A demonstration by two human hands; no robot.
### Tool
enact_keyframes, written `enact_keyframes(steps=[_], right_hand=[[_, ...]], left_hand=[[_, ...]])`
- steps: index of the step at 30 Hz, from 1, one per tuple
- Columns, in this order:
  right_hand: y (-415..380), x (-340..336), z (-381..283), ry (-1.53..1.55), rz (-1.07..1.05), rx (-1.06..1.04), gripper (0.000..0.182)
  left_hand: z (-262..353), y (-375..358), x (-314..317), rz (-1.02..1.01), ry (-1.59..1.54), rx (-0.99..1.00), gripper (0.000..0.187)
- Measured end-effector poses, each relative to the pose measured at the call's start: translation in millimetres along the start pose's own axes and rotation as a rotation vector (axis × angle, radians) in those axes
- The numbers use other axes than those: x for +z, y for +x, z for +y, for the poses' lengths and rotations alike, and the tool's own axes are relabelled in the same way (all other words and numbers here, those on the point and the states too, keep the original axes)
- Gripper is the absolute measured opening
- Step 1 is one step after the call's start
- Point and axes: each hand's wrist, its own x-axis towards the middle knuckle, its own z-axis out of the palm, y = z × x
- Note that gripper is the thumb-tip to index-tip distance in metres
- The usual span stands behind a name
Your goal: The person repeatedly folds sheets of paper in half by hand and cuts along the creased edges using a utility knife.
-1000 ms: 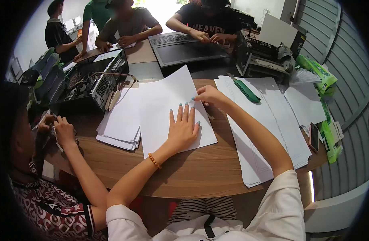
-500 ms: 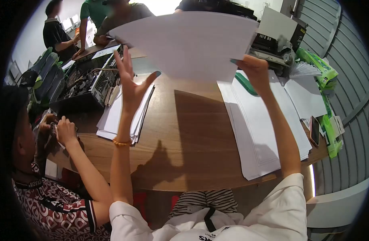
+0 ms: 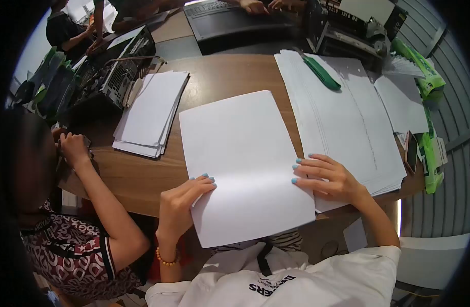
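A white sheet of paper point(image 3: 235, 133), or a thin stack of it, lies before me with its near end past the table's front edge. It bends slightly across the middle. My left hand point(image 3: 179, 202) has its fingers closed over the left edge. At the right edge my right hand point(image 3: 333, 179) holds the paper, fingers laid on top; its thumb is hidden. Just beyond that hand is a pile of larger white sheets point(image 3: 347, 123), with a green ridged cutter point(image 3: 322, 72) lying on it.
On the left are a smaller paper stack point(image 3: 148, 112) and an opened computer case point(image 3: 112, 77). A laptop point(image 3: 235, 25) and another person's hands are at the back. A phone point(image 3: 410, 152) lies by green packaging point(image 3: 429, 163). A co-worker's arm point(image 3: 107, 204) is close on my left.
The paper has come down from raised in front of me to the table edge. My left hand, spread and apart from it before, now grips its left edge; my right hand has lowered with it.
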Motion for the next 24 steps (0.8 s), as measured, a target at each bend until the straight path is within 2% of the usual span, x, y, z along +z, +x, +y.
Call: enact_keyframes(steps=[1, 3, 4, 5, 7, 8, 9, 11, 12, 14, 17, 18, 22, 24], right_hand=[[-0.8, 2.2, -1.5, 0.012, -0.001, 0.010, 0.028], [1.9, 4.6, -0.5, 0.236, 0.048, 0.061, 0.027], [6.7, 3.0, -3.2, 0.334, 0.099, 0.145, 0.026], [12.0, 0.6, -5.4, 0.481, 0.135, 0.315, 0.023], [23.3, 0.2, -1.5, 0.571, 0.215, 0.576, 0.015], [31.7, -0.3, 0.5, 0.628, 0.172, 0.816, 0.011], [43.8, -1.8, 3.0, 0.634, 0.181, 0.858, 0.014], [52.5, 0.4, 17.7, 0.611, 0.089, 0.936, 0.019], [57.4, 0.8, 22.4, 0.617, 0.090, 0.939, 0.019], [66.7, 2.7, 29.2, 0.603, -0.040, 1.011, 0.027], [71.9, 11.1, 41.5, 0.574, 0.015, 1.013, 0.034], [73.6, 9.6, 40.8, 0.558, 0.034, 0.977, 0.041], [77.7, 9.9, 40.7, 0.478, 0.050, 0.925, 0.045], [77.5, 13.9, 43.7, 0.442, 0.034, 0.908, 0.044]], left_hand=[[-0.4, -0.3, -1.9, -0.014, -0.002, -0.007, 0.020], [-3.9, 1.8, -7.4, -0.057, -0.157, -0.091, 0.023], [-6.7, 1.9, -8.3, -0.083, -0.227, -0.170, 0.027], [-7.2, 5.5, -11.1, -0.090, -0.227, -0.170, 0.027], [-7.2, 15.1, -18.1, -0.116, -0.420, -0.431, 0.029], [-17.6, 14.9, -15.4, -0.064, -0.475, -0.285, 0.032], [-20.9, 17.0, -9.7, -0.051, -0.640, -0.437, 0.043], [-15.8, 28.7, 2.5, 0.143, -0.534, -0.337, 0.057], [-13.1, 34.9, 4.4, 0.137, -0.531, -0.341, 0.057], [-9.8, 46.1, 4.2, 0.137, -0.284, -0.441, 0.066], [-27.1, 52.3, 13.0, 0.164, -0.381, -0.482, 0.066], [-32.1, 51.1, 14.5, 0.138, -0.213, -0.487, 0.064], [-35.2, 46.7, 17.7, 0.077, -0.154, -0.484, 0.058], [-37.5, 45.4, 23.1, 0.193, -0.266, -0.424, 0.053]])
